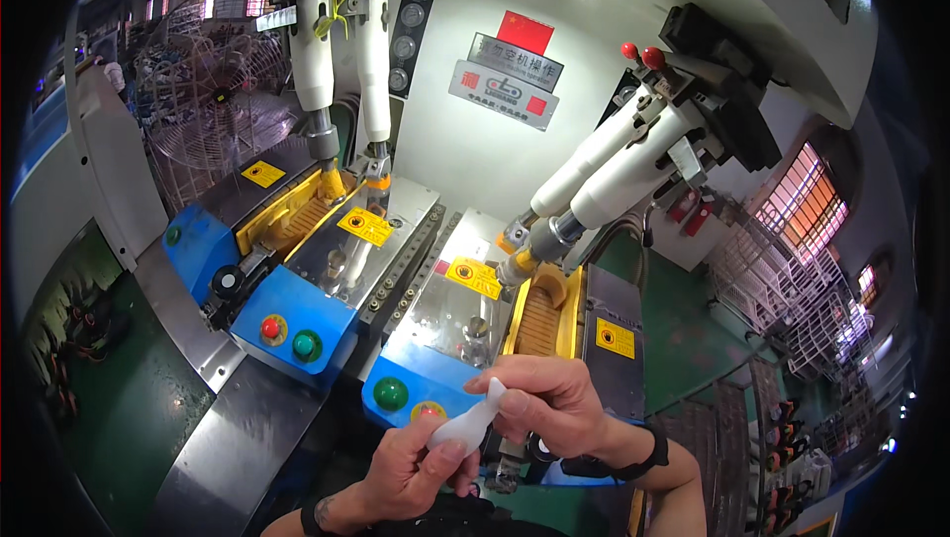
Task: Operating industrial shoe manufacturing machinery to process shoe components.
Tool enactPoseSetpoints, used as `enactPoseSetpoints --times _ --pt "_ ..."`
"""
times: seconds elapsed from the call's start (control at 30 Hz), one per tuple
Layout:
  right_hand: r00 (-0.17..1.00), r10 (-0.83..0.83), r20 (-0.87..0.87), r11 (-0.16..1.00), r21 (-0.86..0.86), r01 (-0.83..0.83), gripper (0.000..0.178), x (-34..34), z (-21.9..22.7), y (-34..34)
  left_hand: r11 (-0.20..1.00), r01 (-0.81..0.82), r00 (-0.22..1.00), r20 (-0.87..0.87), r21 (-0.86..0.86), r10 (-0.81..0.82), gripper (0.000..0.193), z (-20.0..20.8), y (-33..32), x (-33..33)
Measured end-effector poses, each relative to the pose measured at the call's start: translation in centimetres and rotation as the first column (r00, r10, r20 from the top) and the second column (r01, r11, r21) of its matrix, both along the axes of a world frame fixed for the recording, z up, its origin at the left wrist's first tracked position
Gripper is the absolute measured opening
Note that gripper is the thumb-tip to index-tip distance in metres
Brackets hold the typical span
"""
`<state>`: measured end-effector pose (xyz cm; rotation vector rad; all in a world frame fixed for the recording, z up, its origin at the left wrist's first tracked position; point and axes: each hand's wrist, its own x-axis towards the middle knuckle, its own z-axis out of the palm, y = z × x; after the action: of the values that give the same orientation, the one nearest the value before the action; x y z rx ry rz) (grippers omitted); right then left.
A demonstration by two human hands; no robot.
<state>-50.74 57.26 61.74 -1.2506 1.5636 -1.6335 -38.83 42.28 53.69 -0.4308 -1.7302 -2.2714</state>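
Observation:
Both my hands hold one small white piece (467,427), smooth, wide at one end and narrowing to a neck with a slightly flared tip. What kind of thing it is I cannot make out. My left hand (404,470) is closed round the wide end, its thumb on top. At the narrow end, my right hand (556,406) pinches the piece between thumb and fingers. They are held in front of the machine's right-hand blue housing (416,364), partly covering its red button (427,410). A green button (390,393) shows beside it.
Twin white cylinders (633,166) lean over the right station's yellow trough (542,324). Another pair (313,62) stands above the left yellow trough (295,220). The left blue housing (287,314) carries more buttons. White wire racks (792,285) stand at right; a large fan (220,97) is behind left.

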Motion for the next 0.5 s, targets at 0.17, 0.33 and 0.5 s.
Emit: enactPoseSetpoints --times 0.17,0.33,0.5 --pt "0.973 -0.034 0.228 0.995 -0.089 0.055 0.024 -0.4 -1.1 0.9 0.998 0.030 0.999 0.039 0.054 -0.032 0.028 -0.5 0.9 -0.1" --pt "0.990 -0.118 0.079 0.965 -0.225 0.133 0.023 -1.0 -1.9 0.5 1.000 0.012 1.000 0.017 0.017 -0.013 0.029 -0.9 1.2 -0.5" --pt "0.945 -0.005 0.327 0.964 -0.249 0.092 0.019 -2.0 -3.0 1.4 0.998 0.002 1.000 0.005 0.060 -0.003 0.030 -1.6 1.7 -0.7"
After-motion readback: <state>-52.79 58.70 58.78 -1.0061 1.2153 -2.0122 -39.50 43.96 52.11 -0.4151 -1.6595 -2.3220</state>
